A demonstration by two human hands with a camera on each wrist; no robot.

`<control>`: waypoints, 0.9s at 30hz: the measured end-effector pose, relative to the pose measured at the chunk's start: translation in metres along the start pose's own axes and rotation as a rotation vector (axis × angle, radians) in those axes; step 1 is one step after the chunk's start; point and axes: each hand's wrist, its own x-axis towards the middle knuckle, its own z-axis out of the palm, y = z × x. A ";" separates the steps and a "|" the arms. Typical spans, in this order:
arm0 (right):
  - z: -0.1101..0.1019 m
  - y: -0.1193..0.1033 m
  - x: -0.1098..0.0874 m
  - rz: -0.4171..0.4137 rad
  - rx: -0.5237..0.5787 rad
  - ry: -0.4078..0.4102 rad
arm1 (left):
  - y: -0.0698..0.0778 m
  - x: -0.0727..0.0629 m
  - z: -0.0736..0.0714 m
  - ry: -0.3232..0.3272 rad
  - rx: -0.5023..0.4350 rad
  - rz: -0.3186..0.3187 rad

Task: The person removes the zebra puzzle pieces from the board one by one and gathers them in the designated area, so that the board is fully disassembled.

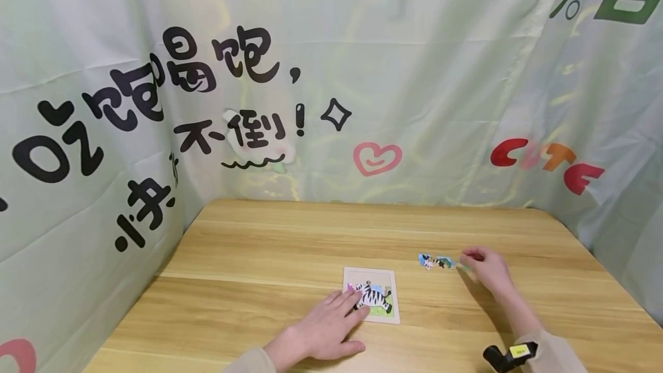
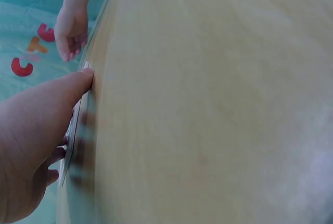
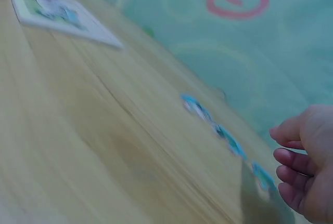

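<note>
Left hand (image 1: pixel 328 327) lies with its fingers stretched out, the tips resting on the left part of the zebra puzzle (image 1: pixel 375 298); it has hold of nothing that I can see, and it hides the puzzle's near left corner from me; the puzzle lies flat on the wooden surface (image 1: pixel 290 235), a pale border (image 1: pixel 370 272) round its picture; farther to the right I see the right hand (image 1: pixel 487 272), half open, its fingers loosely bent and gripping nothing in my right wrist view; just beside those fingers a loose piece (image 3: pixel 263 176) lies on the surface, mostly hidden in my head view; in a row leftward from it I have a middle piece (image 1: pixel 445 262) and an end piece (image 1: pixel 426 261), close together, their pictures too small to read; pale green cloth (image 1: pixel 321 16) hangs behind; a black device (image 1: pixel 497 357) sits at the right sleeve (image 1: pixel 554 356).
</note>
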 end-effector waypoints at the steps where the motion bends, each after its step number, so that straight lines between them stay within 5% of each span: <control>1: 0.003 -0.006 0.000 -0.007 0.019 -0.009 | 0.000 0.000 0.000 -0.001 0.000 -0.001; 9: 0.039 -0.052 -0.005 -0.073 0.155 -0.094 | -0.001 0.000 0.004 0.005 0.008 0.016; 16: 0.077 -0.087 -0.010 -0.126 0.281 -0.265 | -0.004 -0.010 0.007 0.022 -0.025 0.010; 27: 0.124 -0.116 -0.023 -0.311 0.216 -0.400 | -0.004 -0.021 0.006 0.038 -0.005 0.023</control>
